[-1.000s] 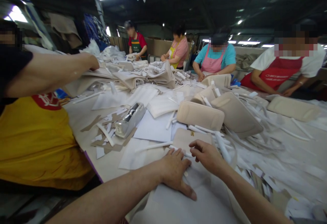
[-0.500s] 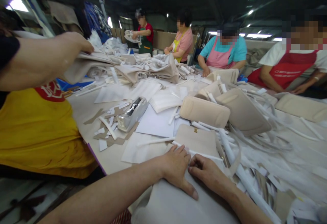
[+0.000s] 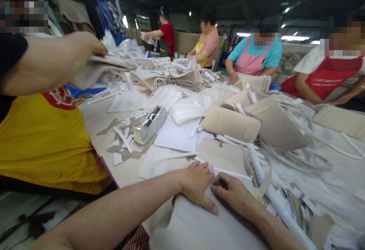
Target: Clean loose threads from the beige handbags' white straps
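Head view: pale sheet [image 3: 205, 229] is located at bottom centre of frame, running off the lower edge. Left hand [image 3: 197, 186] is laid palm-down on it, lower centre; fingers are slightly fanned, thumb is held well apart, nothing is gripped. Right hand [image 3: 230, 193] is placed just right of it, fingers curled in, thumb tucked near the index; whether anything thin is pinched there can't be told, since the fingertips are partly hidden.

Beige bag [image 3: 219, 155] with gold-coloured clasp [image 3: 220, 145] is seen just above both hands, centre of frame; its lower edge is crossed by a white strip [image 3: 238, 174]. Padded beige piece [image 3: 231, 123] is set above that, with a larger beige bag [image 3: 278, 124] leaning beside it, right of centre.

Tape dispenser [image 3: 150, 125] is parked left of centre, among cut scraps [image 3: 117, 158]; white paper [image 3: 176, 134] is spread to its right. Folded fabric [image 3: 99, 69] is touched by a co-worker's hand [image 3: 95, 44] at upper left, above a yellow apron [image 3: 48, 139]. Four more co-workers are seen along the upper centre and upper right.
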A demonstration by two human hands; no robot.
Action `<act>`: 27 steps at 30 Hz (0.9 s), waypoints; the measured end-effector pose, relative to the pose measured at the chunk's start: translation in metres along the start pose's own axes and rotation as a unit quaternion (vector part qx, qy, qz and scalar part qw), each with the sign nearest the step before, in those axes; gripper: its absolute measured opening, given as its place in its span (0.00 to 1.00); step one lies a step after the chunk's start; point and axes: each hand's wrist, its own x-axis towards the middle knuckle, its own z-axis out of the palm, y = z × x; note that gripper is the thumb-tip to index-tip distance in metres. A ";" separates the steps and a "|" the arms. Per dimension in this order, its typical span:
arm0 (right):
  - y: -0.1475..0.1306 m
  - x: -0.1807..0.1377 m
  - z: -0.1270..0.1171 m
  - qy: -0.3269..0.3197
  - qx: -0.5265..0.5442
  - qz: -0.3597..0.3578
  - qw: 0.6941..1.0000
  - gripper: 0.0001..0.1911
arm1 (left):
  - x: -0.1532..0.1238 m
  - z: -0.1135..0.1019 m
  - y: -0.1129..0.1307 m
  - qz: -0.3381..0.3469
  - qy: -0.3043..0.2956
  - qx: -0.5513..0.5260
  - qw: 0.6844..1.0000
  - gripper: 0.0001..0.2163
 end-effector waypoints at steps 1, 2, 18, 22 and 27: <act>0.000 0.000 0.001 0.003 -0.005 -0.002 1.000 0.04 | 0.000 0.001 0.000 0.000 0.003 0.001 1.000 0.46; 0.000 0.000 0.002 0.007 -0.011 -0.003 1.000 0.04 | 0.000 0.002 0.000 0.001 0.005 0.002 1.000 0.45; -0.001 -0.001 0.009 0.040 -0.074 -0.032 0.996 0.03 | 0.000 0.008 -0.002 0.000 0.008 0.018 1.000 0.42; 0.002 -0.006 0.003 0.019 -0.008 -0.041 0.999 0.05 | -0.001 0.006 -0.001 -0.004 0.007 0.015 1.000 0.43; -0.005 -0.016 -0.006 -0.027 0.003 -0.095 0.995 0.09 | -0.003 0.004 -0.001 -0.003 0.004 0.010 1.000 0.43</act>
